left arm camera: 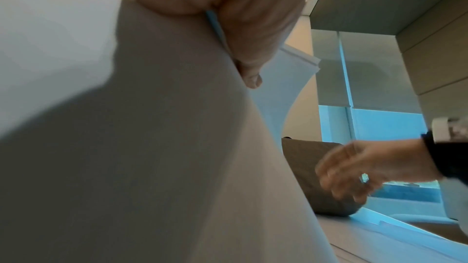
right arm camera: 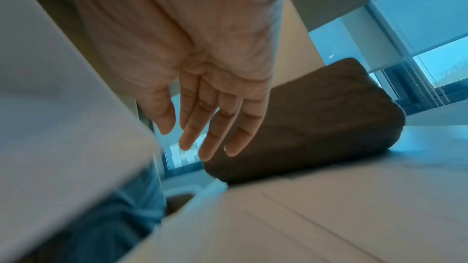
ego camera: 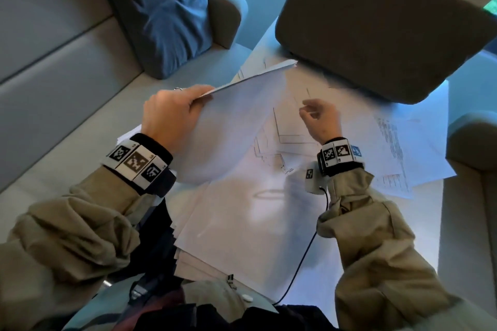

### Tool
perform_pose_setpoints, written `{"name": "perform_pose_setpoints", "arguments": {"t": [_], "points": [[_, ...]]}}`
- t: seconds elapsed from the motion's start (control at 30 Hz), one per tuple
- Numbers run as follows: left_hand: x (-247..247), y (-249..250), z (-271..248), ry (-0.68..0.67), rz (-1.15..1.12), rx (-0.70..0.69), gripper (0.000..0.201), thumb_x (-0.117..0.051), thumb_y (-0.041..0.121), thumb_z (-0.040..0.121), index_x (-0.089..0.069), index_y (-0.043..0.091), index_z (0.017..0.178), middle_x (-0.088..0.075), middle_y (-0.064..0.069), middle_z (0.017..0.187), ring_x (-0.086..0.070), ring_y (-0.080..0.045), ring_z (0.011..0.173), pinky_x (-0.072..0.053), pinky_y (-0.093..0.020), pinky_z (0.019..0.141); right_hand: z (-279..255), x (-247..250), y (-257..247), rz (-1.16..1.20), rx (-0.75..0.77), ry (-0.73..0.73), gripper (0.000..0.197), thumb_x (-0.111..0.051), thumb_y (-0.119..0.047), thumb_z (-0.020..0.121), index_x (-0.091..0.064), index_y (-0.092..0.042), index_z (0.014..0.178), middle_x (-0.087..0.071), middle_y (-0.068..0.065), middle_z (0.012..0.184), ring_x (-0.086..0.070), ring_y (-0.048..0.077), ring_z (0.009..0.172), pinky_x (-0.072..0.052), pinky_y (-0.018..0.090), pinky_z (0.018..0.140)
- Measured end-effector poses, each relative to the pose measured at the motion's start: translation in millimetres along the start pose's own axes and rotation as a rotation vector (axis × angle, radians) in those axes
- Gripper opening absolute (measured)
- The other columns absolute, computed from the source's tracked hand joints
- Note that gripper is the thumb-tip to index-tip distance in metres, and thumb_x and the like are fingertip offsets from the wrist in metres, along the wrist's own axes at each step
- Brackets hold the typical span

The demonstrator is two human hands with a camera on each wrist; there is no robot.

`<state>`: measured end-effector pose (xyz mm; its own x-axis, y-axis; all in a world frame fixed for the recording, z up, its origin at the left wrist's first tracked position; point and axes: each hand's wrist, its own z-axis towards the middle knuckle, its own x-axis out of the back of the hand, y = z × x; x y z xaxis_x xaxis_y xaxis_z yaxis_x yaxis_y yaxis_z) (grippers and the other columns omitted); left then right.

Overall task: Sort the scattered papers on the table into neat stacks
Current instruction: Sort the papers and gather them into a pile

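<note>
My left hand (ego camera: 172, 113) grips a bundle of white sheets (ego camera: 236, 121) by its left edge, lifted and tilted above the table. In the left wrist view the thumb (left arm camera: 250, 79) presses on the same bundle (left arm camera: 152, 127). My right hand (ego camera: 320, 118) hovers over loose papers (ego camera: 290, 129) in the middle of the table, holding nothing. The right wrist view shows its fingers (right arm camera: 210, 127) straight and spread, clear of any sheet. A wide spread of white papers (ego camera: 242, 223) lies near my body. Printed sheets (ego camera: 398, 150) lie fanned out at the right.
A dark grey cushion (ego camera: 376, 21) rests on the table's far right part, over some papers. A person in blue trousers (ego camera: 166, 8) sits on the grey bench (ego camera: 53, 75) at the left. A black cable (ego camera: 304, 258) runs from my right wrist across the table (ego camera: 403, 236).
</note>
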<state>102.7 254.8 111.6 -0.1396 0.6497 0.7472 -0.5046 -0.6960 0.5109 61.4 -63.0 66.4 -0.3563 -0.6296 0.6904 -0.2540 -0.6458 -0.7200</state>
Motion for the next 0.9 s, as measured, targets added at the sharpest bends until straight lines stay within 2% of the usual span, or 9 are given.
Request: {"name": "perform_pose_setpoints", "arguments": {"t": [0.1,0.23,0.33,0.4,0.5,0.67,0.77,0.83,0.9], "points": [[3,0,3,0.062,-0.017,0.035,0.032,-0.048,0.044,0.089,-0.068,0.03,0.11,-0.073,-0.006,0.092,-0.068,-0.032,0.084,-0.054,-0.044,0.072,8,-27,25,-0.187,-0.105,-0.162,0.038,-0.064,-0.016,0.087,-0.059,-0.007,0.123,-0.064,0.009,0.12,-0.06,0.021,0.108,-0.045,0.03,0.099],[-1,-3,4,0.032,-0.062,0.034,0.032,-0.048,0.046,0.089,-0.067,0.03,0.109,-0.073,-0.008,0.09,-0.068,-0.031,0.084,-0.054,-0.044,0.074,13,-62,37,-0.399,-0.166,-0.296,0.056,-0.069,-0.02,0.083,-0.048,-0.005,0.133,-0.045,0.012,0.141,-0.037,0.027,0.133,-0.029,0.032,0.11],[-6,-7,3,0.003,-0.053,0.038,0.036,-0.044,0.05,0.088,-0.067,0.032,0.11,-0.074,-0.005,0.092,-0.069,-0.029,0.087,-0.054,-0.043,0.074,13,-80,45,-0.504,-0.269,-0.337,0.064,-0.073,-0.03,0.075,-0.045,-0.008,0.128,-0.033,0.011,0.143,-0.019,0.035,0.141,-0.03,0.053,0.111],[-8,-5,3,0.003,-0.045,0.04,0.035,-0.046,0.048,0.088,-0.068,0.031,0.109,-0.074,-0.004,0.092,-0.069,-0.029,0.086,-0.054,-0.043,0.073,12,-87,50,-0.511,-0.327,-0.333,0.065,-0.072,-0.035,0.072,-0.044,-0.011,0.126,-0.027,0.009,0.146,-0.01,0.039,0.143,-0.027,0.061,0.109],[-11,-9,4,-0.006,-0.079,0.029,0.03,-0.047,0.047,0.089,-0.064,0.034,0.109,-0.074,-0.004,0.092,-0.069,-0.029,0.085,-0.054,-0.044,0.074,16,-92,50,-0.509,-0.347,-0.347,0.056,-0.068,-0.034,0.074,-0.046,-0.014,0.122,-0.029,0.01,0.145,-0.016,0.043,0.139,-0.032,0.061,0.106],[-16,-16,4,-0.012,-0.103,0.011,0.032,-0.045,0.051,0.088,-0.046,0.039,0.118,-0.074,-0.003,0.092,-0.069,-0.027,0.085,-0.054,-0.043,0.075,23,-84,47,-0.549,-0.276,-0.351,0.045,-0.061,-0.029,0.083,-0.048,-0.014,0.123,-0.044,0.013,0.128,-0.043,0.04,0.122,-0.043,0.048,0.097],[-12,-12,4,0.01,-0.104,0.021,0.029,-0.047,0.048,0.088,-0.06,0.034,0.111,-0.074,-0.004,0.092,-0.07,-0.027,0.085,-0.054,-0.043,0.073,26,-77,47,-0.587,-0.197,-0.335,0.035,-0.058,-0.024,0.085,-0.053,-0.014,0.118,-0.053,0.012,0.119,-0.053,0.035,0.107,-0.044,0.039,0.088],[-10,-11,3,0.03,-0.094,0.026,0.031,-0.049,0.045,0.088,-0.068,0.029,0.107,-0.074,-0.005,0.089,-0.07,-0.028,0.082,-0.055,-0.043,0.071,29,-73,44,-0.636,-0.159,-0.346,0.027,-0.047,-0.023,0.093,-0.058,-0.012,0.115,-0.059,0.015,0.118,-0.057,0.034,0.106,-0.043,0.038,0.087],[-9,-11,3,0.04,-0.097,0.034,0.034,-0.05,0.045,0.088,-0.07,0.025,0.107,-0.074,-0.006,0.087,-0.07,-0.028,0.08,-0.055,-0.043,0.07,31,-69,40,-0.662,-0.163,-0.355,0.033,-0.036,-0.023,0.099,-0.061,-0.01,0.116,-0.061,0.017,0.118,-0.057,0.035,0.108,-0.044,0.038,0.09]]}}
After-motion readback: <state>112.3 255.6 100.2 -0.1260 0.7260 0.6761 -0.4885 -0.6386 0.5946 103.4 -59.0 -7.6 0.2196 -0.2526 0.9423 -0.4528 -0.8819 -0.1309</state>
